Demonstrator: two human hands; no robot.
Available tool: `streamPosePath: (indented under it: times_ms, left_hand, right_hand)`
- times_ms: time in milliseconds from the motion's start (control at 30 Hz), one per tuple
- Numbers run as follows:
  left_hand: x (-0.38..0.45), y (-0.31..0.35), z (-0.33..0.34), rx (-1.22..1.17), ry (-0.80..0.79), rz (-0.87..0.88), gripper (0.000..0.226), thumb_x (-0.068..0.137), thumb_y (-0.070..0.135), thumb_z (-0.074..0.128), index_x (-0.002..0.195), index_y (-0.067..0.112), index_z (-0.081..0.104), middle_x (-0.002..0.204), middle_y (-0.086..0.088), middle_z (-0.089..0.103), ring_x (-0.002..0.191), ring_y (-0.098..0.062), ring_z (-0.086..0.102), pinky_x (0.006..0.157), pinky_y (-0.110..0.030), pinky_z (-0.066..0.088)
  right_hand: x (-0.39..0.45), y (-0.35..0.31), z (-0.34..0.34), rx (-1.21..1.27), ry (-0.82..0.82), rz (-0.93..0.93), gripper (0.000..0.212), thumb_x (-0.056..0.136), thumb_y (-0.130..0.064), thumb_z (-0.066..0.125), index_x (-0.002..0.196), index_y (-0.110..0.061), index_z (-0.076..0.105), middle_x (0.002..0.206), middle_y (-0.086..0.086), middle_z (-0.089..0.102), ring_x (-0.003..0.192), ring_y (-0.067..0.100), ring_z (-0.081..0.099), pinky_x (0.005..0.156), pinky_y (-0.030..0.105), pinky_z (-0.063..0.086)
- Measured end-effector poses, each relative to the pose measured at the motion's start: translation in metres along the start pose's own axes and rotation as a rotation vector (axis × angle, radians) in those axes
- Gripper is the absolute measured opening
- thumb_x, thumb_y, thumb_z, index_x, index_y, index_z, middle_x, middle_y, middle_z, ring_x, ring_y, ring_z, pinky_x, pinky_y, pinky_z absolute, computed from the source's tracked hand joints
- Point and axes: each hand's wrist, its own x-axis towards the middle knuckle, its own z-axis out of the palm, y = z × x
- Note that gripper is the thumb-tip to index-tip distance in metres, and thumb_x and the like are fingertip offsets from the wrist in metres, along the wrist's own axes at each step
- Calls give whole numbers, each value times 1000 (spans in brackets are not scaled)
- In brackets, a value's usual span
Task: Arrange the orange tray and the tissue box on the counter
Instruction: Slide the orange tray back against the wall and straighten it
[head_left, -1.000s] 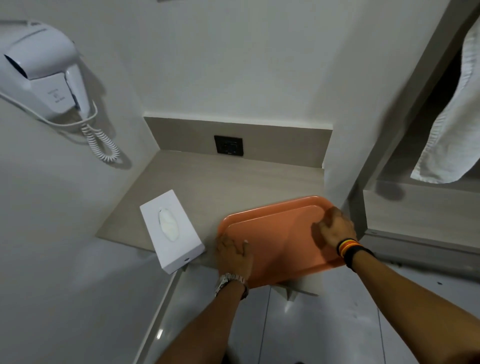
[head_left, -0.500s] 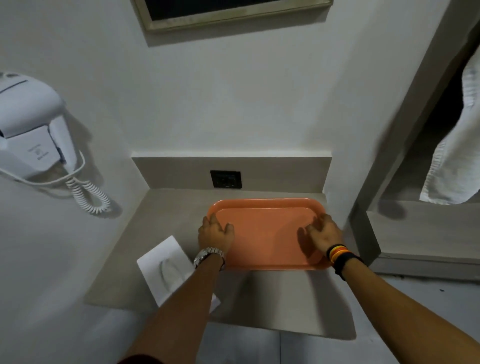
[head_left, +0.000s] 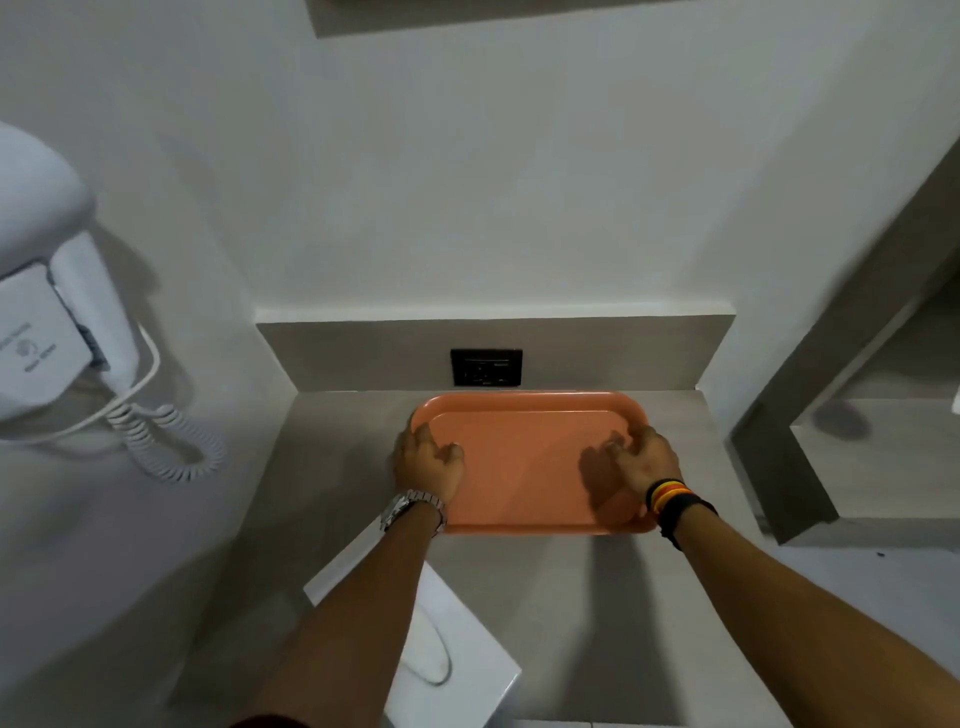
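The orange tray (head_left: 524, 457) lies flat on the grey counter (head_left: 337, 447), its far rim close to the back wall below the socket. My left hand (head_left: 426, 462) grips the tray's left edge, thumb inside the rim. At the right edge, my right hand (head_left: 644, 457) holds the tray with fingers curled over the rim. The white tissue box (head_left: 457, 654) sits near the counter's front edge, partly hidden under my left forearm.
A black wall socket (head_left: 485, 367) sits in the backsplash just behind the tray. A white wall-mounted hair dryer (head_left: 47, 322) with a coiled cord (head_left: 166, 441) hangs on the left wall. A grey shelf unit (head_left: 789, 457) stands to the right.
Both hands slid the tray from the counter's front edge back toward the wall and squared it with the backsplash. The tissue box kept its place.
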Motion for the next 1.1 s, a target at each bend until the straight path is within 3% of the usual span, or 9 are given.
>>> streamPosePath:
  times_ms: [200, 333, 400, 533, 700, 800, 933, 1100]
  left_hand:
    - [11, -17, -1, -4, -40, -13, 67, 91, 39, 56, 149, 10, 42, 144, -17, 51, 135, -38, 45, 109, -55, 43]
    - [6, -27, -1, 45, -129, -8, 72, 94, 42, 50, 156, 13, 29, 163, -17, 29, 147, -38, 31, 117, -53, 36]
    - [-5, -26, 0, 150, -134, 42, 69, 99, 43, 44, 158, 14, 23, 168, -17, 15, 153, -36, 18, 122, -50, 26]
    - [-44, -19, 3, 342, -106, 208, 67, 102, 46, 29, 161, 17, 16, 171, -12, 4, 157, -31, 3, 127, -49, 7]
    - [-110, -7, 17, 376, -145, 312, 74, 95, 49, 13, 162, 16, 7, 171, -9, -3, 157, -26, -5, 127, -48, -1]
    - [-142, -7, 32, 400, -156, 282, 80, 91, 49, 8, 160, 10, 12, 170, -14, 8, 157, -31, 5, 126, -49, -1]
    - [-168, -8, 51, 444, -180, 282, 73, 91, 41, 31, 151, -1, 37, 157, -24, 41, 146, -38, 38, 116, -51, 10]
    - [-176, -7, 59, 542, -179, 251, 71, 86, 36, 37, 137, -10, 53, 140, -31, 57, 130, -44, 57, 111, -54, 19]
  right_hand:
    - [0, -4, 17, 10, 21, -3, 56, 89, -43, 63, 133, -9, 54, 129, 21, 59, 116, 43, 55, 100, 51, 46]
    - [-9, -3, 18, 39, 7, -21, 49, 90, -40, 62, 127, -9, 53, 126, 19, 60, 111, 39, 58, 97, 53, 48]
    - [-17, 3, 21, -79, 13, -131, 54, 88, -37, 61, 133, -10, 49, 136, 19, 53, 123, 39, 50, 104, 56, 42]
    - [-56, 20, 28, -462, 26, -457, 68, 96, -33, 44, 155, -13, 19, 164, 16, 13, 150, 32, 12, 119, 53, 9]
    - [-107, 53, 38, -568, 0, -704, 68, 98, -39, 28, 157, -12, 8, 164, 13, 9, 152, 30, 5, 120, 54, 1]
    - [-124, 71, 42, -621, -37, -744, 69, 98, -38, 32, 157, -10, 9, 163, 10, 5, 152, 29, 7, 120, 52, 2]
    - [-133, 90, 41, -676, -79, -735, 69, 98, -38, 33, 156, -6, 13, 163, 13, 10, 151, 30, 10, 121, 52, 7]
    - [-135, 97, 38, -694, -90, -725, 69, 97, -36, 36, 155, -4, 17, 163, 16, 17, 150, 31, 15, 120, 53, 13]
